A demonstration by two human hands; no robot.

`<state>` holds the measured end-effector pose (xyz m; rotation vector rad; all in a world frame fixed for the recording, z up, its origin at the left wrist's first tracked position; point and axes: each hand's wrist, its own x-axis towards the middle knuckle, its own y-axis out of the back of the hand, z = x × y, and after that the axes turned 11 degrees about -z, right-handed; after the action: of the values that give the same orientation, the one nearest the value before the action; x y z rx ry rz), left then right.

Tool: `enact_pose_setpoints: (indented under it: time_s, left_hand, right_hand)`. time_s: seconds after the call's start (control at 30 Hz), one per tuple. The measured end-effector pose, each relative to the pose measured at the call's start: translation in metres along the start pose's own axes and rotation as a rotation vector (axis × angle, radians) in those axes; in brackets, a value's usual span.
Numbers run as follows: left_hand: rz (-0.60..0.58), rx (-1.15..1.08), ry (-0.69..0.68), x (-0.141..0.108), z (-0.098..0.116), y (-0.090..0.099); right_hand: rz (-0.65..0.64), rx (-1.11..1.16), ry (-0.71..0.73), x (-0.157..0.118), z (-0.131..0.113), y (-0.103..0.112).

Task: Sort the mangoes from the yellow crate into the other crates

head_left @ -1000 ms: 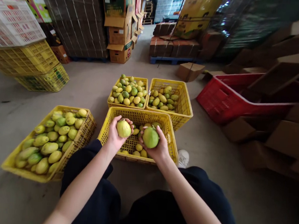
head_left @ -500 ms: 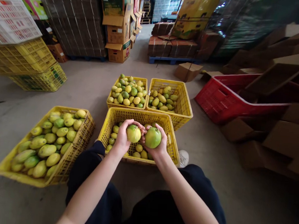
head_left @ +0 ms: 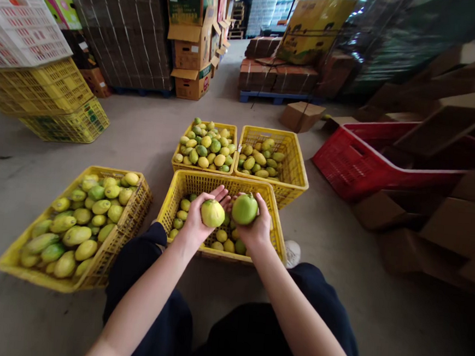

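Left hand [head_left: 195, 220] cupping round yellow-green fruit [head_left: 212, 213], right hand [head_left: 260, 230] cupping round green fruit [head_left: 244, 209], probably so neither rolls away.

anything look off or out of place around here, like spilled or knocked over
No spilled fruit is visible on the floor. The oddest spot is on the right: loose brown cardboard boxes lie in a jumbled heap around the big red plastic crate, some tilted with flaps open, unlike the upright stack of printed cardboard boxes further back.
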<state>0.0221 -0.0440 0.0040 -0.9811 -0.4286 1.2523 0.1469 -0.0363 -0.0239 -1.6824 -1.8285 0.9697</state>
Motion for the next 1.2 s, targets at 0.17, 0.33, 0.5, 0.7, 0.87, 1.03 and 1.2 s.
enact_pose_setpoints:
  time_s: [0.17, 0.33, 0.5, 0.7, 0.87, 1.03, 1.2]
  left_hand:
    - [-0.021, -0.001, 0.002, 0.002, -0.013, 0.001]
    - [-0.003, 0.051, -0.092, 0.004, -0.015, 0.004]
    - [-0.038, -0.006, -0.016, 0.002, -0.004, 0.008]
    - [0.103, -0.128, 0.008, 0.002, 0.002, 0.003]
    - [0.066, -0.278, 0.003, 0.004, 0.011, 0.005]
    - [-0.058, -0.313, -0.003, 0.002, 0.016, 0.010]
    - [-0.061, -0.176, 0.031, -0.001, 0.011, 0.008]
  right_hand:
    - [-0.057, -0.553, 0.316, -0.003, 0.010, 0.001]
    - [-0.451, -1.181, 0.447, -0.020, 0.016, -0.002]
    - [-0.512, -1.489, 0.632, -0.027, 0.016, -0.003]
    - [-0.512, -1.357, 0.837, -0.038, 0.013, -0.004]
    - [-0.220, -0.954, 0.592, -0.037, -0.001, -0.003]
    - [-0.129, -0.515, 0.235, -0.027, -0.011, -0.002]
    - [-0.229, -0.146, 0.010, -0.024, -0.013, -0.002]
